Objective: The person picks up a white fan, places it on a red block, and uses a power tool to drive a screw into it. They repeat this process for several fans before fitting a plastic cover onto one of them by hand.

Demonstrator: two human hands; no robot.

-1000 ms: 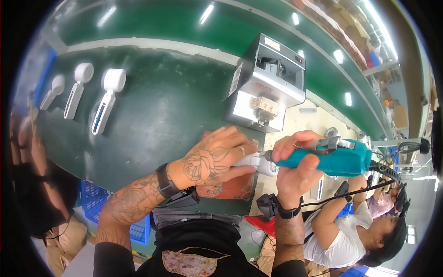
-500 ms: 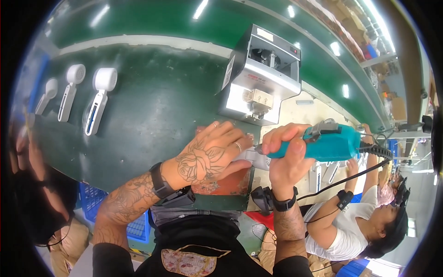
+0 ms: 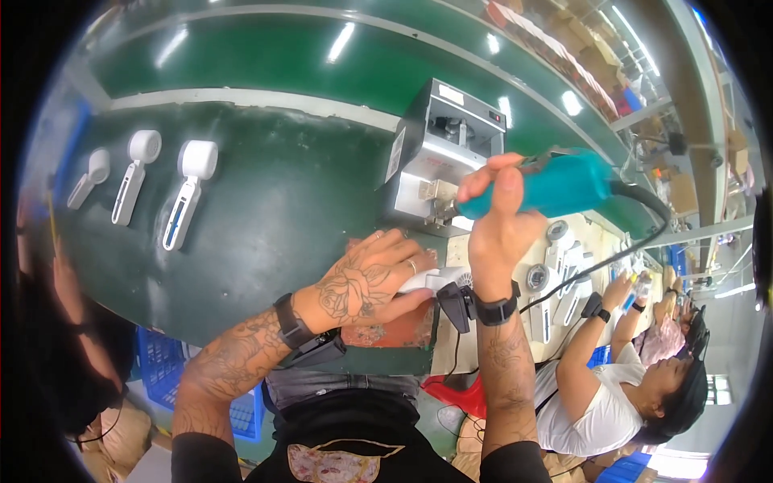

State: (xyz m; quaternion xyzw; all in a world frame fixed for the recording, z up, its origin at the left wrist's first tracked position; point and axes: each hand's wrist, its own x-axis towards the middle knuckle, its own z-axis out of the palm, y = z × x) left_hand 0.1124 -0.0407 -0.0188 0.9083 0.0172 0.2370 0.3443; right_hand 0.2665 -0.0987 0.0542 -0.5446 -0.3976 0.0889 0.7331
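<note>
My left hand (image 3: 366,282) is closed over a white shower head (image 3: 443,278), whose round end pokes out beyond the fingers. It presses the piece down on a worn reddish-brown mat (image 3: 390,330), and the hand covers most of the handle. In my right hand (image 3: 506,221) is a teal electric screwdriver (image 3: 564,183), its cable trailing off to the right. The screwdriver's nose points left at the pick-up block (image 3: 439,197) on the front of a grey-and-black screw feeder (image 3: 451,149). Whether the tip touches the block cannot be made out.
Several more white shower heads (image 3: 183,193) lie at the left of the green bench (image 3: 282,185). Others (image 3: 541,294) lie to the right, near a co-worker in a white shirt (image 3: 596,394). A blue crate (image 3: 157,362) stands below the bench.
My right hand has lifted the screwdriver up and away from the shower head, over to the screw feeder. My left hand stays on the shower head. The view has shifted slightly.
</note>
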